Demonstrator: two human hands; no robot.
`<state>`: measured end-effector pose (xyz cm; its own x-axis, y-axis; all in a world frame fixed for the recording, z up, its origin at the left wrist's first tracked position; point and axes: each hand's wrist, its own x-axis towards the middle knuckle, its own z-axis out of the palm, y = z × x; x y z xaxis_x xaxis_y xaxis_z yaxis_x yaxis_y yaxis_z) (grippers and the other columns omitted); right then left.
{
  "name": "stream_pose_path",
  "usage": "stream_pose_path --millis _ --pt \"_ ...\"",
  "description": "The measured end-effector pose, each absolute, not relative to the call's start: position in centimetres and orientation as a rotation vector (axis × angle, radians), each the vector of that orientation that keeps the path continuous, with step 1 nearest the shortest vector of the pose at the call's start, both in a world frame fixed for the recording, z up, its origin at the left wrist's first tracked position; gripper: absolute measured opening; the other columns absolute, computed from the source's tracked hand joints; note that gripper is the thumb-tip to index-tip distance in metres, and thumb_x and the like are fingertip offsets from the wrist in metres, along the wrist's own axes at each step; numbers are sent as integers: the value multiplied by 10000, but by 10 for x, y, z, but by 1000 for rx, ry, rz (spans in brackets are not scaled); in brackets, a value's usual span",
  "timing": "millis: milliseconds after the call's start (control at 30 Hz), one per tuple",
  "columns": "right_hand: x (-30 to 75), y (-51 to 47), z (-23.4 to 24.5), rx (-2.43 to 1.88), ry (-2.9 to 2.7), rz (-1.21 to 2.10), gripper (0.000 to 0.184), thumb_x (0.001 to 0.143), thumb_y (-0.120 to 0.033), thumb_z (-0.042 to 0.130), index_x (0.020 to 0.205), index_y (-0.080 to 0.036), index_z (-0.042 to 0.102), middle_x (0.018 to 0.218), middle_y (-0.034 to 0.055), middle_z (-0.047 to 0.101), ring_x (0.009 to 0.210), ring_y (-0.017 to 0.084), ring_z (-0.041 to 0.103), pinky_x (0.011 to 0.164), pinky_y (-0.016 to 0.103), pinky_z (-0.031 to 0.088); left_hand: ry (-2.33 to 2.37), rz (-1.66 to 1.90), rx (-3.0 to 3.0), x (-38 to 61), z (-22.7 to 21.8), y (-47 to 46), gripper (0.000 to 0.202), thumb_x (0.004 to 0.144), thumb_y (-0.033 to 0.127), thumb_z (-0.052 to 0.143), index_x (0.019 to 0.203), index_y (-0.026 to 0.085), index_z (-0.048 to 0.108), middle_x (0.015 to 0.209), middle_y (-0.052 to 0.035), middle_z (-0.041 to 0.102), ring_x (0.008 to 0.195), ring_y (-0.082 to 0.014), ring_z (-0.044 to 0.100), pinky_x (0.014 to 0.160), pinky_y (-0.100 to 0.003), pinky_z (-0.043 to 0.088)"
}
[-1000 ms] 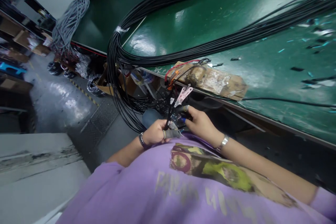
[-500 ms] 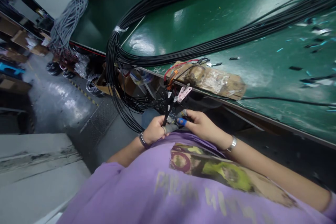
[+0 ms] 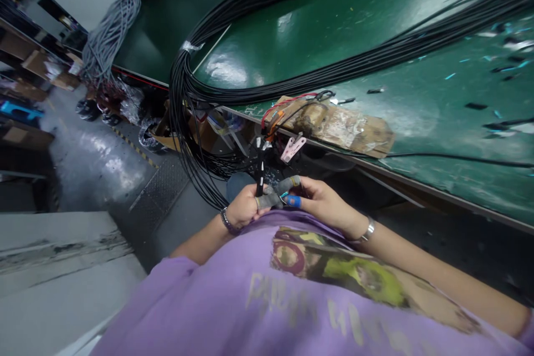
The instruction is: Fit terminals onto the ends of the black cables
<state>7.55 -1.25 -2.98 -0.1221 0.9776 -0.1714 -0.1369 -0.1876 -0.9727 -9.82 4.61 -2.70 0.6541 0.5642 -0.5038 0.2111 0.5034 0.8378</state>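
Close to my body, my left hand (image 3: 245, 204) is closed around a black cable (image 3: 260, 172) whose upper part carries short white marks. A grey cover sits on its thumb. My right hand (image 3: 321, 200) meets it from the right, with a grey cover on one finger and blue tape on the thumb. Between my fingertips shows a thin light-blue strand (image 3: 284, 194), pinched by the right hand. Just beyond, a pink clip (image 3: 293, 147) and an orange clamp (image 3: 273, 125) with red and black wires hang at the table edge.
A long bundle of black cables (image 3: 317, 73) lies on the green table (image 3: 267, 47) and droops over its edge. A worn wooden block (image 3: 346, 128) sits at the edge. Cut scraps (image 3: 476, 105) lie to the right. Grey cables (image 3: 112, 28) hang at the left.
The black cable in my left hand now stands more upright. A light-blue strand has come into view between my fingertips. Both hands stay in nearly the same place.
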Motion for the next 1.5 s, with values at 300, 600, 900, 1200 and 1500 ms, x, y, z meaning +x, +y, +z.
stream_pose_path --millis 300,600,900,1200,1500 --pt "72 -9 -35 -1122 -792 1712 350 523 -412 837 667 -156 646 624 -22 591 553 89 461 554 248 389 771 218 874 -99 -31 49 527 492 540 800 588 161 447 332 84 386 254 -14 227 284 -167 110" --pt "71 -7 -47 -972 -611 1896 347 488 -349 854 638 -140 621 484 -58 509 427 42 336 419 208 199 772 151 886 -101 -34 51 541 474 558 800 593 156 458 332 77 403 254 -19 241 274 -160 119" --pt "75 -7 -43 -942 -739 1905 387 580 -492 799 651 -135 667 494 -24 544 435 58 344 420 222 193 742 129 905 -104 -33 53 514 497 551 793 650 102 596 332 62 406 257 -18 250 275 -168 115" --pt "67 -10 -46 -879 -603 1930 388 545 -460 829 639 -128 650 543 -11 563 439 51 348 411 214 207 750 158 889 -105 -35 51 520 481 538 809 654 113 566 340 58 426 257 -22 256 277 -168 112" --pt "64 -12 -40 -1112 -903 1631 268 663 -403 726 709 -176 591 594 -32 528 494 80 371 462 227 316 834 189 960 -104 -32 49 493 507 530 786 595 148 488 344 75 406 260 -18 248 280 -172 123"
